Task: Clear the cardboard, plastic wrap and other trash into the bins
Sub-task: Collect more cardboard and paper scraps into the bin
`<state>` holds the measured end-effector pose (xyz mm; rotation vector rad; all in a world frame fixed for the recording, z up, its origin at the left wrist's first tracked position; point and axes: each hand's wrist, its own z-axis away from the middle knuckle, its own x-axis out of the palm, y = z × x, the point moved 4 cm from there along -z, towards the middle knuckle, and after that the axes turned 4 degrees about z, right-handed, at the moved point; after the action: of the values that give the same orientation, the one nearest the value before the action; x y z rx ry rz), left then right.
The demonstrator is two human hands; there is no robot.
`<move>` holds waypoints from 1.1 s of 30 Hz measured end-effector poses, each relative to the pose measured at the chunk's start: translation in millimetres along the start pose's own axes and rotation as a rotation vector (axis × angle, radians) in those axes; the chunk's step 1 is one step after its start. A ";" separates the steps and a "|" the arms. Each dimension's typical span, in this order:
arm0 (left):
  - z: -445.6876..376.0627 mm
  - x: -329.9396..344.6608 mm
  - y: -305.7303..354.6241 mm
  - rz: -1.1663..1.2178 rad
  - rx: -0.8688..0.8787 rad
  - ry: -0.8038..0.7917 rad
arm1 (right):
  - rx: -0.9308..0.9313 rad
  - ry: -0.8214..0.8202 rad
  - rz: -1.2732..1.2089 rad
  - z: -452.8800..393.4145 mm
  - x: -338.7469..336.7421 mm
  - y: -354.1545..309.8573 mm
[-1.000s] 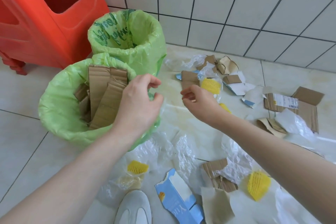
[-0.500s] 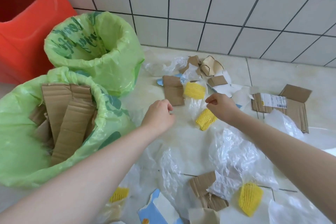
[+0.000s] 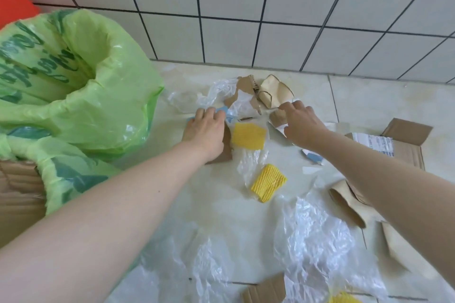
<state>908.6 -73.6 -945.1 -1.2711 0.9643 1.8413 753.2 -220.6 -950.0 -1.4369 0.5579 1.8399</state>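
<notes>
Now both hands reach across a pale tiled floor point(image 3: 369, 96) strewn with trash, close to a white tiled wall point(image 3: 246, 7). My left hand point(image 3: 205, 130) rests on a flat brown cardboard piece point(image 3: 225, 152), its fingers curled over the far edge, where a blue paper scrap point(image 3: 225, 111) peeks out; it looks like a grip, though the fingertips are hidden. My right hand point(image 3: 301, 125) lies fingers-down on a small cardboard scrap point(image 3: 277, 117) just beside a curled paper-cup fragment point(image 3: 273, 92); I cannot tell whether it is pinching yet.

Two bins lined with green bags stand at the left: the far bin point(image 3: 81, 96) looks hollow, and the near bin point(image 3: 66, 174) already holds upright cardboard sheets point(image 3: 17, 194).

Between the hands lies a yellow foam net point(image 3: 248, 136), with a second yellow net point(image 3: 268, 182) nearer me on a clear plastic wrap point(image 3: 251, 162). More crinkled plastic sheet point(image 3: 317, 236) spreads across the foreground, and a flattened shipping box point(image 3: 403, 145) lies at the right.

I judge the cardboard light and fairly stiff, best taken by an edge, thumb underneath. The wrap should be weightless, slippery and clingy; I would bunch it into a fistful rather than pinch a corner. The foam nets should squash softly anywhere.
</notes>
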 end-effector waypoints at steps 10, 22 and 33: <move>-16.1 17.8 -8.6 -0.113 0.035 -0.067 | 0.001 -0.132 0.063 -17.7 33.6 19.6; 3.5 29.8 -12.2 -0.018 0.033 -0.026 | -0.051 -0.072 0.075 4.3 31.4 9.7; 24.0 16.7 -37.7 0.311 -0.203 0.015 | 0.166 0.073 -0.375 26.5 23.4 39.0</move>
<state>925.5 -32.4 -962.2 -1.3125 1.0523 2.2194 703.9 -220.3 -968.6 -1.3926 0.4311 1.4193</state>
